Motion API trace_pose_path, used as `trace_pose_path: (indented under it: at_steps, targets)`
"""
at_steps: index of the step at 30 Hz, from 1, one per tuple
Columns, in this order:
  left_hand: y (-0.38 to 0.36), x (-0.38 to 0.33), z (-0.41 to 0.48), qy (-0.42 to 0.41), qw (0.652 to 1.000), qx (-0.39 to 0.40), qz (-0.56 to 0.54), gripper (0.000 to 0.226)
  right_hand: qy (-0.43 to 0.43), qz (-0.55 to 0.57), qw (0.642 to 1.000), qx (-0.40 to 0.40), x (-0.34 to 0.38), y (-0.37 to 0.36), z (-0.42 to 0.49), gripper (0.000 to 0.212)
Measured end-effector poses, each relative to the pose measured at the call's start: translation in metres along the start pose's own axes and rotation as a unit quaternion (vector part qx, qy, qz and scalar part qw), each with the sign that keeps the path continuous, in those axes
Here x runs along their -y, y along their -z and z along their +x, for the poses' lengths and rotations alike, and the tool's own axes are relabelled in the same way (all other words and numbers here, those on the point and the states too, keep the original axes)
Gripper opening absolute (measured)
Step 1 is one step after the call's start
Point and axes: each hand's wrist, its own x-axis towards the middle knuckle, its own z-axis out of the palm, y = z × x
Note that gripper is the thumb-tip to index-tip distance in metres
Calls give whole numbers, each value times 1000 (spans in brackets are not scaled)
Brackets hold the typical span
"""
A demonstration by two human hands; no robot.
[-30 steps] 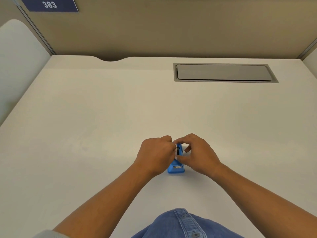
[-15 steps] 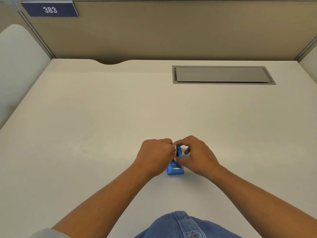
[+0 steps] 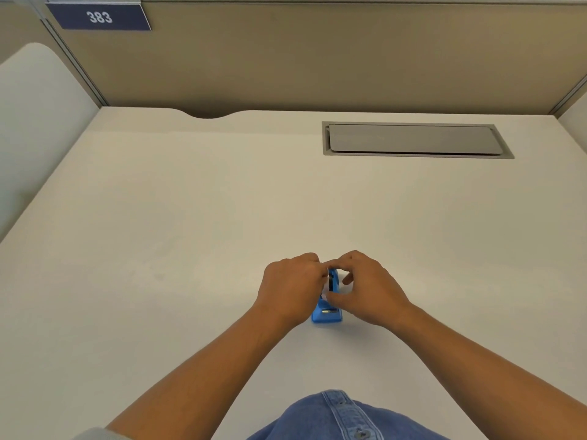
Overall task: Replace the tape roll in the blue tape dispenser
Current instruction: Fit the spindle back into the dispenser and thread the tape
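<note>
A small blue tape dispenser (image 3: 327,314) stands on the white desk (image 3: 190,217), its cutter end toward me. My left hand (image 3: 290,289) is closed against its left side, fingertips pinched at its top. My right hand (image 3: 368,289) grips it from the right, thumb on the near part and index finger curled over the top. A sliver of whitish tape roll (image 3: 324,295) shows between the two hands; most of it is hidden by my fingers.
A grey cable hatch (image 3: 413,140) is set in the desk at the back right. Tan partition walls (image 3: 317,58) close the desk at the back and sides, with a blue sign "383" (image 3: 100,17). My denim clothing (image 3: 343,417) is at the bottom edge.
Both hands stay on the dispenser in the same spot. The view has tilted slightly; my right fingers have shifted a little on top.
</note>
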Motion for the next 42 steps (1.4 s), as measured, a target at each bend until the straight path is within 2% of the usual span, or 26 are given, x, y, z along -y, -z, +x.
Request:
trace_pose_path:
  at_steps: [7,13,16,19,26,30,34,39,42]
  targets:
    - [-5,4,2,-2,1000,-10,-20,24,-11,4,999,-32,6,-5,0,34]
    - [-7,8,6,6,1000,-19,-14,20,-17,27,998,-56,8,3,-1,28]
    - [-10,7,7,11,1000,-21,-21,18,11,6,996,-87,10,4,-1,12]
    - [-11,8,6,14,999,-23,-25,19,12,2,997,-83,13,6,2,3]
    - [-9,11,2,29,997,-38,-61,21,37,-36,997,-63,12,7,6,3]
    - [-9,14,-7,43,992,-49,-108,28,56,-8,998,-37,14,8,5,7]
    - [-12,19,-14,45,992,-45,-112,51,68,-21,997,-19,13,14,3,8]
    - [-16,27,-16,48,989,50,-130,101,78,-56,995,-10,15,19,2,8]
    - [-21,25,-15,36,991,59,-114,105,87,-80,993,-2,20,20,2,8]
